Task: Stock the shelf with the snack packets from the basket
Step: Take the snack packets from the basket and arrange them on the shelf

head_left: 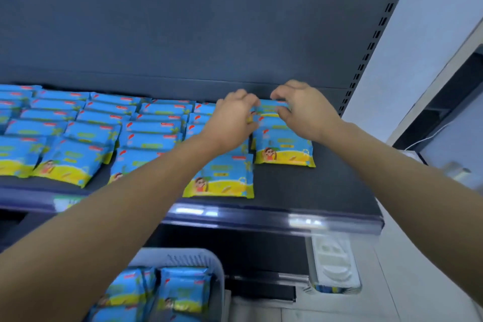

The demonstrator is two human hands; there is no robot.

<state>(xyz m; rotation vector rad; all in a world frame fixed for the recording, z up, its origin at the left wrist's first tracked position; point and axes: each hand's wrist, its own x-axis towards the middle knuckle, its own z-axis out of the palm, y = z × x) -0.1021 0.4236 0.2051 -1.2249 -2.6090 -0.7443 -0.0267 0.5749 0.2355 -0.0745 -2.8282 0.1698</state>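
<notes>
Blue and yellow snack packets lie in overlapping rows on the dark shelf (313, 191). The rightmost row holds a few packets, its front packet (285, 149) lying flat. At the back of that row, my left hand (232, 120) and my right hand (305, 110) both pinch one packet (271, 107) by its left and right ends. A neighbouring row ends in a front packet (222, 178) near the shelf edge. Below, the pale basket (209, 264) holds more packets (183, 290), partly hidden by my left forearm.
Several full rows of packets (78, 133) fill the shelf to the left. Bare shelf surface lies to the right of the last row. A slotted upright (376, 34) bounds the shelf at the right. A white plastic tray (332, 264) stands below the shelf edge.
</notes>
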